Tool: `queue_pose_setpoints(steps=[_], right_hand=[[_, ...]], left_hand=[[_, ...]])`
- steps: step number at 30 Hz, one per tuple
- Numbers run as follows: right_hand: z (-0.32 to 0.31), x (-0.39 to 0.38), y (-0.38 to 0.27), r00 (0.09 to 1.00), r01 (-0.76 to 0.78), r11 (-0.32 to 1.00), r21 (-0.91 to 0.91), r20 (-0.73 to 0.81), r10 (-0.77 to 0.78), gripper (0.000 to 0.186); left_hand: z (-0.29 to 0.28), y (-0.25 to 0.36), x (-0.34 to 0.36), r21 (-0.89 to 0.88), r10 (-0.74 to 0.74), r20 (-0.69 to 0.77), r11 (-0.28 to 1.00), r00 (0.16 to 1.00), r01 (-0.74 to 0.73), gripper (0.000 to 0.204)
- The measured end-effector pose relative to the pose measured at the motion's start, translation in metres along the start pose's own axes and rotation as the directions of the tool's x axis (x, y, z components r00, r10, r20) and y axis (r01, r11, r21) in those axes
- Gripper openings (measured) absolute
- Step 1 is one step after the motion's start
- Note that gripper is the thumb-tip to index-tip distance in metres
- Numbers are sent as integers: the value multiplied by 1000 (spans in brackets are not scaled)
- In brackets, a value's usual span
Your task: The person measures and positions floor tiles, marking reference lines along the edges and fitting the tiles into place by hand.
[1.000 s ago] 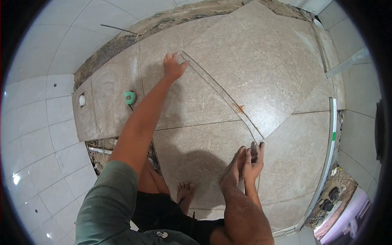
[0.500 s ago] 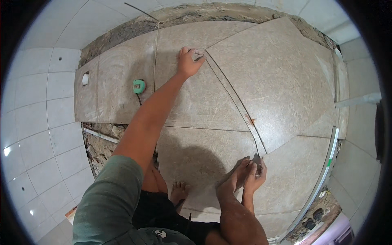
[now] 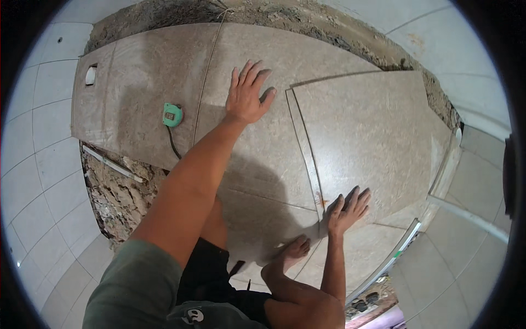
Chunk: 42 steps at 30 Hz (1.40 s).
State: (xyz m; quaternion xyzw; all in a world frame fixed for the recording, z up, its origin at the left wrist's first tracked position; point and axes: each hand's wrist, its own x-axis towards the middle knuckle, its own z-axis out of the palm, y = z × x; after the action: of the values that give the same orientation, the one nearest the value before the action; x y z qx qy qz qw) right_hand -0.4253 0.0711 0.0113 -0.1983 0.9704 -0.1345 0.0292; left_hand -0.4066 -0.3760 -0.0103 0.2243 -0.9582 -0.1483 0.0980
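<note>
A large beige tile point(image 3: 372, 137) lies at an angle over other beige floor tiles point(image 3: 263, 148). Along its left edge runs a narrow beige strip point(image 3: 303, 142), bordered by dark lines. My left hand point(image 3: 249, 94) is spread open over the floor tile left of the strip's far end, holding nothing. Fingers apart, my right hand point(image 3: 347, 211) is over the near left part of the large tile, close to a small orange-brown mark. Whether either palm presses on the surface I cannot tell. The strip's near end is partly hidden by my right hand and its shadow.
A green tape measure point(image 3: 172, 114) lies left of a taut string point(image 3: 207, 77). Exposed rubble point(image 3: 123, 186) with a pale pipe borders the tiles at near left. A metal straightedge point(image 3: 392, 260) lies at near right. My bare foot point(image 3: 296, 249) rests on the near tiles.
Both hands have come away from the strip's two ends, their pinched fingers now spread. My right hand has moved up onto the large tile. The whole view has shifted and turned.
</note>
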Motion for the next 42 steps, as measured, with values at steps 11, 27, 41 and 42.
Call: queue_pose_setpoints(steps=[11,27,41,42], right_hand=[[11,10,-12,1000,21,998,-63,-7,-22,65],[18,18,-5,994,34,997,-68,110,-26,65],[25,21,-6,982,4,1000,15,191,-6,67],[26,22,-6,981,3,1000,21,194,-7,67]], left_hand=[[-5,-4,9,-28,-62,89,998,994,65,52],[3,-12,7,-102,-100,220,987,970,125,52],[5,-16,4,-63,-74,253,994,965,93,54],[5,-17,4,-71,-72,253,993,965,93,55]])
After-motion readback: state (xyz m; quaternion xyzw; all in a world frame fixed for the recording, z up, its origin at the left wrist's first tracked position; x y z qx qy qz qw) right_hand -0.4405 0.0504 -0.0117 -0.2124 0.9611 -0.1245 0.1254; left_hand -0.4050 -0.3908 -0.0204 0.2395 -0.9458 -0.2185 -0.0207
